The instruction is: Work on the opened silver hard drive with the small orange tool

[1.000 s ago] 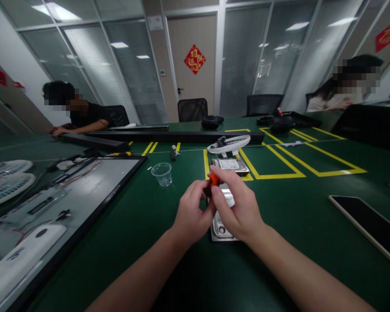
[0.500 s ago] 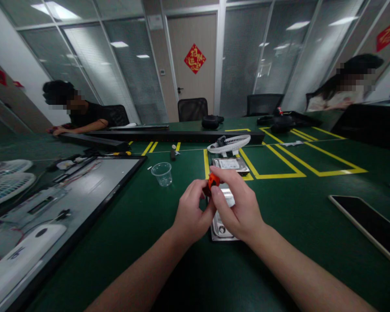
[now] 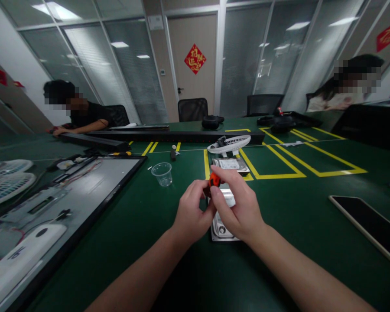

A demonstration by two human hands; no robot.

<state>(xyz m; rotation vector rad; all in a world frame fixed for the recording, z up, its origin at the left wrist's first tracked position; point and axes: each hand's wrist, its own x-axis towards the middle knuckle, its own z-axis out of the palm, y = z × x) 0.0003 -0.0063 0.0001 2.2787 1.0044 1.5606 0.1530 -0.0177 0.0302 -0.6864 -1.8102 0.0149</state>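
Observation:
My right hand [image 3: 238,201] pinches the orange and black handle of a screwdriver [image 3: 215,179] between thumb and index finger. My left hand [image 3: 192,212] is closed at the lower left of that handle, its fingertips pressed on the tool's dark lower part. The shaft and tip are hidden by my fingers. Beneath both hands lies a silver hard drive [image 3: 221,232], flat on the green table and partly covered by them. Just beyond is a second hard drive [image 3: 231,164] with a white label. A clear plastic cup [image 3: 163,174] stands to the left of my hands.
On the left lies a large black-framed panel [image 3: 112,171] carrying electronic parts. A phone [image 3: 367,221] rests at the right. Behind the drives are a white fan grille [image 3: 229,144] and a long black bar [image 3: 182,137]. Two people sit across the table [image 3: 295,216].
The orange handle has turned slightly between my right fingers, showing a different side of its black pattern. Both hands stay in nearly the same place, and the drives have not moved.

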